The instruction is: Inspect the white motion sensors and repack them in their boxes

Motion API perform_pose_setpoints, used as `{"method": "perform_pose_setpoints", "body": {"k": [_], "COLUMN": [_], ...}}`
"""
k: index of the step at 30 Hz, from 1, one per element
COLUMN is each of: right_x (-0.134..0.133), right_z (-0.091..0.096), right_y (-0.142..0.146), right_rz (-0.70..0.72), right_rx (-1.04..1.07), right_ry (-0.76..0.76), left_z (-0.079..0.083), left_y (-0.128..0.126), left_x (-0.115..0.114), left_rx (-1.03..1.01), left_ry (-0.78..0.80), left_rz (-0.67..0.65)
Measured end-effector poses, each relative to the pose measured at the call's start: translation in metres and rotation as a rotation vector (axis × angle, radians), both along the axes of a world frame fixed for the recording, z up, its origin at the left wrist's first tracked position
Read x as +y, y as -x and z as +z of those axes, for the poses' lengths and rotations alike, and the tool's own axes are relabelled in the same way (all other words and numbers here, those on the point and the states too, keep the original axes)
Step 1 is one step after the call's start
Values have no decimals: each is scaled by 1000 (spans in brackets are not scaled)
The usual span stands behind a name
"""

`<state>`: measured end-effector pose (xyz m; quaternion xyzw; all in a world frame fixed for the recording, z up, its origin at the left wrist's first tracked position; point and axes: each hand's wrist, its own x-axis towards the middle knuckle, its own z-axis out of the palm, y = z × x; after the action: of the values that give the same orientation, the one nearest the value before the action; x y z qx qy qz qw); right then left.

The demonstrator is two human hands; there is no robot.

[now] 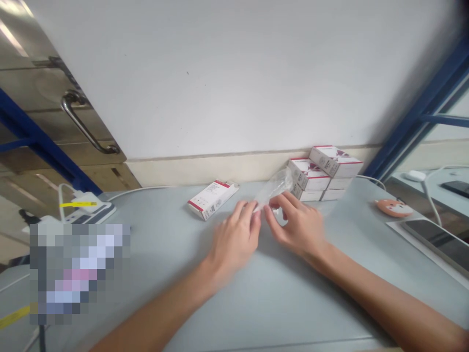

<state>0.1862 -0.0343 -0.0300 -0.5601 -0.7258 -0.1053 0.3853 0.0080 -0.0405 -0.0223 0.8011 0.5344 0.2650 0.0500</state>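
Note:
A clear plastic bag [277, 187] stretches up and to the right from between my two hands, in front of the stacked boxes. My left hand [236, 234] has its fingers closed on the bag's near end. From the right, my right hand [296, 222] pinches the same end with thumb and fingertips. Something small and white shows by the right fingers, too little of it to name. Just beyond my left hand lies a white and red carton [212, 198], its far end flap seemingly raised.
Several white and red boxes [322, 173] are stacked by the wall at the right. Farther right lie an orange animal-faced object [394, 208] and a dark phone-like slab [436, 239]. A power strip [91, 211] with cables stands left, near a blurred-out screen [80, 269].

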Motion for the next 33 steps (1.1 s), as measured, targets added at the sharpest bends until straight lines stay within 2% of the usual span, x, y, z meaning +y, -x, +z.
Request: {"method": "perform_pose_setpoints", "body": {"k": [3, 5, 8, 11, 13, 15, 17, 19, 21, 24, 27, 33], "right_x": [0, 0, -1, 2, 7, 14, 19, 21, 22, 24, 27, 35], "right_z": [-2, -2, 1, 3, 1, -2, -4, -4, -3, -1, -1, -1], "right_y": [-1, -2, -4, -5, -5, -5, -5, -6, -9, -16, -25, -38], "right_rz": [43, 144, 284, 218, 157, 202, 350, 518, 607, 573, 529, 577], "right_rx": [-44, -73, 8, 235, 425, 644, 820, 868, 841, 805, 766, 701], "right_ry": [2, -1, 25, 132, 275, 473, 654, 754, 744, 650, 637, 700], "left_z": [-3, -8, -14, -17, -18, -17, -18, -20, -22, -26, -28, -32], "left_y": [3, 2, 2, 2, 3, 4, 5, 7, 10, 14, 16, 23], "left_x": [9, 16, 26, 32, 34, 35, 37, 39, 43, 48, 54, 68], "left_rx": [-272, -486, -830, -1107, -1207, -1227, -1208, -1181, -1130, -1032, -979, -867], "left_ry": [76, 160, 383, 645, 751, 770, 738, 683, 601, 500, 500, 494], "left_rz": [-1, 6, 16, -49, -131, -199, -229, -222, -217, -300, -408, -497]}}
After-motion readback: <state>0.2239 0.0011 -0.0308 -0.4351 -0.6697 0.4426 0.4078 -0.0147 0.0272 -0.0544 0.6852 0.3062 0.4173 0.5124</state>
